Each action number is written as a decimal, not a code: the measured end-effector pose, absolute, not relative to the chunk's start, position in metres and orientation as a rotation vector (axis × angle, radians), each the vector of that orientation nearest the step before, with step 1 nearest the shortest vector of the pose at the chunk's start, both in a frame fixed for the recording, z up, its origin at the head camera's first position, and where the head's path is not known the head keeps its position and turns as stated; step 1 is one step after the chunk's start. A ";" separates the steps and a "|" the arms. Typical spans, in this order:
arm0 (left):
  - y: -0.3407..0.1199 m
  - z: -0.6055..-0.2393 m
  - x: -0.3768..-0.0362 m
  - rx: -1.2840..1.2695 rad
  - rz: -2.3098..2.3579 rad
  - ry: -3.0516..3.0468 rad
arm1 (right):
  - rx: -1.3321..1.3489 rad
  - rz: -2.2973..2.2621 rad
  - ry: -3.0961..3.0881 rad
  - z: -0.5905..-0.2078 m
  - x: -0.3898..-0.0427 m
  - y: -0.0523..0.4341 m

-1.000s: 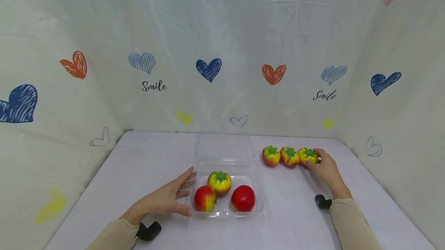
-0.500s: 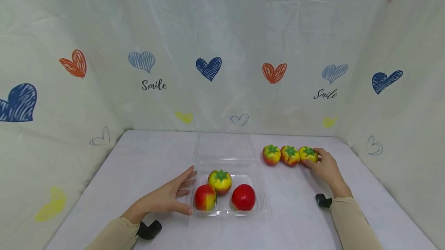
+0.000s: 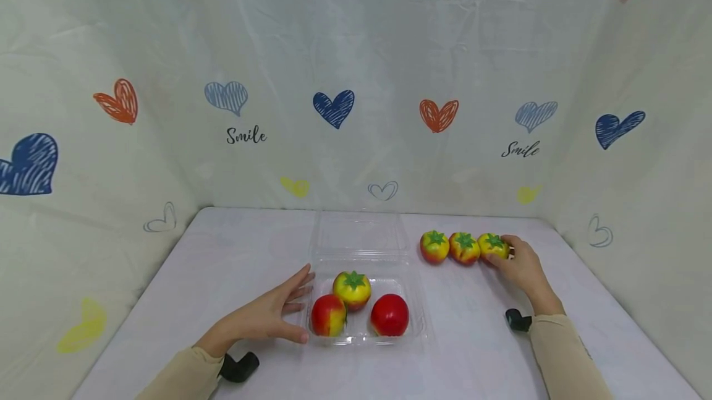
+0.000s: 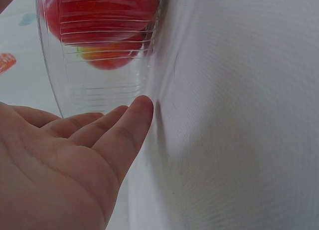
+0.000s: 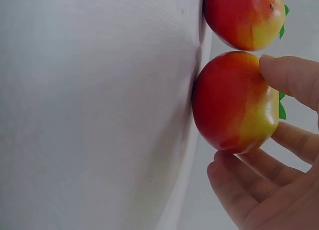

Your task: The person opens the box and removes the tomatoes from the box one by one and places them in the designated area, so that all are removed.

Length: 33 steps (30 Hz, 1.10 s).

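A clear plastic clamshell box [image 3: 414, 301] stands with its lid [image 3: 358, 233] laid back. Inside are two red-and-yellow tomato-like fruits, one green-topped [image 3: 351, 290] and one on its side [image 3: 328, 315], plus a plain red one [image 3: 389, 315]. Beside the box's left wall is my left hand [image 3: 269, 313], fingers extended and holding nothing; contact with the wall is unclear. At the back right, my right hand [image 3: 523, 270] holds the rightmost fruit [image 3: 492, 245] of a row, thumb on one side and fingers on the other. This fruit [image 5: 234, 103] rests on the table in the right wrist view.
Two more green-topped fruits, the middle one [image 3: 464, 248] and the left one [image 3: 434, 247], complete the row right of the lid. The white-covered table [image 3: 250, 239] meets a heart-printed curtain [image 3: 356, 153] at the back and sides. Black wrist mounts [image 3: 239, 368] sit by both sleeves.
Both hands, the box and the fruits keep their places. Only the head view has shifted very slightly.
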<state>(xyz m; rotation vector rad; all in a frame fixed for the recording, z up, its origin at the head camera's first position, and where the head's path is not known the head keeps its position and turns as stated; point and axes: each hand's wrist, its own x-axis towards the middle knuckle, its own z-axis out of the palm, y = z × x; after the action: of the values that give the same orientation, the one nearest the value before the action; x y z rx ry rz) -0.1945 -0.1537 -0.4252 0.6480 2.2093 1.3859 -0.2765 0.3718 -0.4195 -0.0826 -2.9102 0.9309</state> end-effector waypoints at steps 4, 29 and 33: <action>-0.154 -0.425 -0.195 0.647 1.390 2.205 | -0.094 0.931 -2.908 -0.417 -0.277 0.371; -0.153 -0.424 -0.194 0.645 1.391 2.207 | 0.055 0.903 -2.778 -0.400 -0.272 0.359; -0.153 -0.424 -0.194 0.646 1.394 2.202 | 0.086 0.916 -2.743 -0.396 -0.269 0.349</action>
<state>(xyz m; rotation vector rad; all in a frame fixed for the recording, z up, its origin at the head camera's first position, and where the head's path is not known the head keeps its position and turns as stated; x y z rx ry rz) -0.1939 -0.1532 -0.4241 0.6462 2.2023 1.3935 -0.2688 0.3486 -0.3955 0.0862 -2.7426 0.9163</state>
